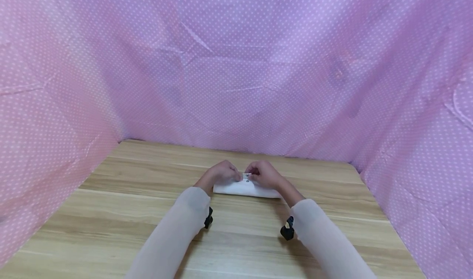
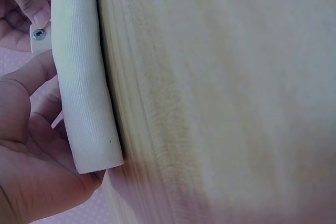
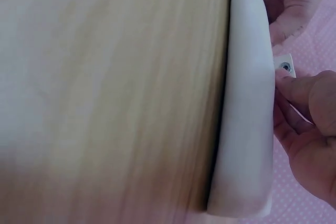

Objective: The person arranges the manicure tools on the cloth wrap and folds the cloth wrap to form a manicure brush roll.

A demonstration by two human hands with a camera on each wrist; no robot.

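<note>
Two hands meet over one rolled white cloth (image 1: 245, 188) lying on the wooden table (image 1: 129, 197), roughly midway across it and nearer the far pink dotted curtain (image 1: 236, 65) than the near edge. The roll lies lengthwise from left to right, resting flat on the boards.

At the middle of the roll's top a small white tab (image 1: 246, 176) sticks up, carrying a metal snap (image 2: 38, 34). The left hand (image 1: 220, 173) curls over the left half of the roll, its fingers bent round the cloth and its thumb tip pressing beside the snap, as the left wrist view shows. The right hand (image 1: 265, 174) has its fingers curled at the right of the tab, fingertips pinching or pressing the cloth just beside the snap (image 3: 285, 67); the right wrist view does not show whether the thumb closes under it.

The cloth looks like a ribbed knit: soft, light, and ready to spring open if let go, so the roll wants holding across its whole thickness rather than by one loose layer. The tab is the firmest part and the natural place for fingertips, with the other hand steadying the roll's body. The snap is small and hard, and likely needs a squeeze straight through it. The smooth table would let the roll slide.

Both forearms wear pale sleeves (image 1: 177, 229), each with a black wrist strap (image 1: 287, 229).
</note>
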